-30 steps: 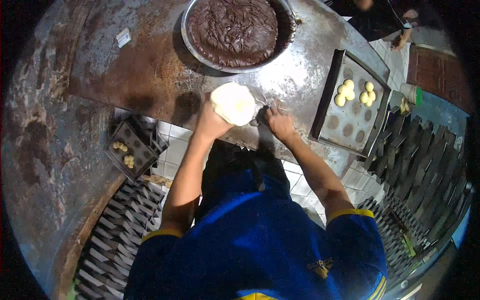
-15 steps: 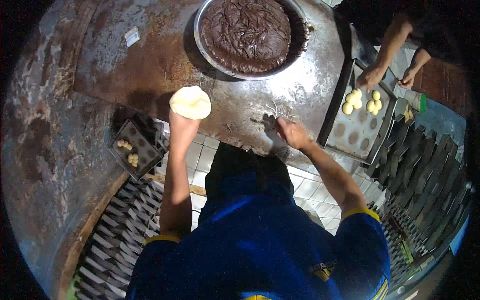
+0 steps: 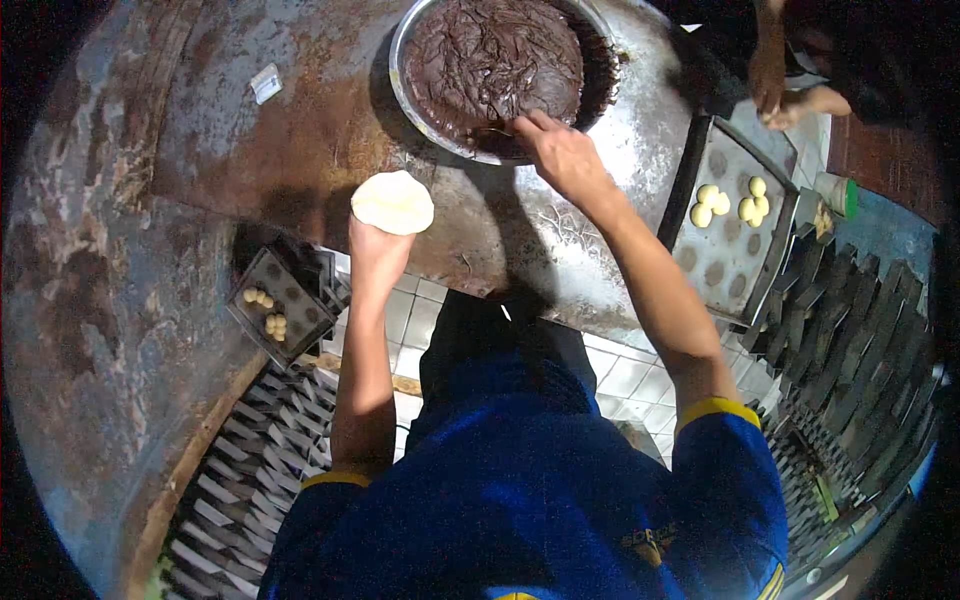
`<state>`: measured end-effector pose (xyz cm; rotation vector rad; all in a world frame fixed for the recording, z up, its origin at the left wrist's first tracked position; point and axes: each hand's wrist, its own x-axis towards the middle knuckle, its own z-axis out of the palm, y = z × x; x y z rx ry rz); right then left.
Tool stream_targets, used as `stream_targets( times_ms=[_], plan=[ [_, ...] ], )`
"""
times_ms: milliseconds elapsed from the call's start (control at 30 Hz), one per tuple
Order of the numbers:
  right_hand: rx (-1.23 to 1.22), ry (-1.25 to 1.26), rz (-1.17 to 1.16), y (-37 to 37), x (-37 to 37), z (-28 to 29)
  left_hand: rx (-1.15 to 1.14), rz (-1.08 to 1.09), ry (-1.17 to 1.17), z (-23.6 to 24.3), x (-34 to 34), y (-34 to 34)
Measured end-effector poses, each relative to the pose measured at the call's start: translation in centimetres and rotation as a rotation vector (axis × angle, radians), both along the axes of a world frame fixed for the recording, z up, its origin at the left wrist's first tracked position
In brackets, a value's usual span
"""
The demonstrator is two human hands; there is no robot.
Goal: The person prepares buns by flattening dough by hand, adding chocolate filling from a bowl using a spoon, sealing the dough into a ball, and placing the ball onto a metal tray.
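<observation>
The left hand (image 3: 377,248) supports a flattened round of pale dough (image 3: 393,204) above the near edge of the rust-stained metal table (image 3: 300,150), its fingers mostly hidden beneath the round. Farther right, the right hand (image 3: 563,162) reaches over the near rim of a round metal bowl (image 3: 396,75) with its fingers curled into the dark brown paste (image 3: 490,60); whether they grip a thin tool, I cannot tell. At right, a baking tray (image 3: 712,243) carries small dough balls (image 3: 703,214) in two clusters.
</observation>
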<state>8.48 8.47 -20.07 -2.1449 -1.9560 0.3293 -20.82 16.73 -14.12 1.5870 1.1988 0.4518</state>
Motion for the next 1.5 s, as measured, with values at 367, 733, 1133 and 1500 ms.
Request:
stream_targets(
  times_ms=[367, 733, 1133, 1500],
  plan=[
    [-0.470, 0.060, 0.096, 2.8, 3.3, -2.5, -0.080, 0.092, 0.026, -0.3, -0.9, -0.3],
    [-0.007, 0.879, 0.151, 0.4, -4.3, 11.8, 0.178, -0.180, -0.002, 1.7, 1.9, 0.7],
    [-0.082, 0.760, -0.190, -11.2, -7.0, 3.5, 0.021, -0.078, -0.038, -1.1, 1.0, -0.7],
    [0.051, 0.896, -0.002, -13.2, -2.9, 13.1, -0.272, -0.612, -0.130, 3.6, 6.0, -7.8]
  ],
)
